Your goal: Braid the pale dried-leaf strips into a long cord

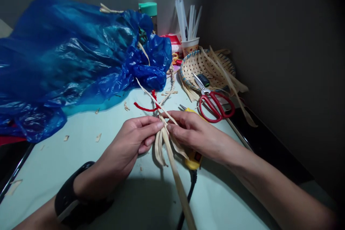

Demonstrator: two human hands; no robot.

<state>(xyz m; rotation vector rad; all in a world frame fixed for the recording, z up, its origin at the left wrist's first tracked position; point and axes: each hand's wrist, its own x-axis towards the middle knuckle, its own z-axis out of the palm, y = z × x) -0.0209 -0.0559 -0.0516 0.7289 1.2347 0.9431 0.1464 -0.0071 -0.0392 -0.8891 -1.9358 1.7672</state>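
My left hand [144,133] and my right hand [192,129] meet over the middle of the table, both pinching a bundle of dry, pale husk strips [159,147]. One long strip hangs from the bundle toward the table's near edge, and another juts up and to the left. Just beyond my fingertips lies a bent red fuzzy wire [147,109], partly behind the strips. Under my right hand sits a yellow glue gun [193,161] with a black cord, its middle hidden by the hand. Red-handled scissors [215,106] lie past my right wrist.
A big blue plastic bag [81,54] fills the back left. At the back right, a woven basket [188,66] holds husk strips, near a paper cup [190,46] of translucent sticks. A green-lidded container [147,9] stands behind. Husk scraps dot the pale green table [88,161].
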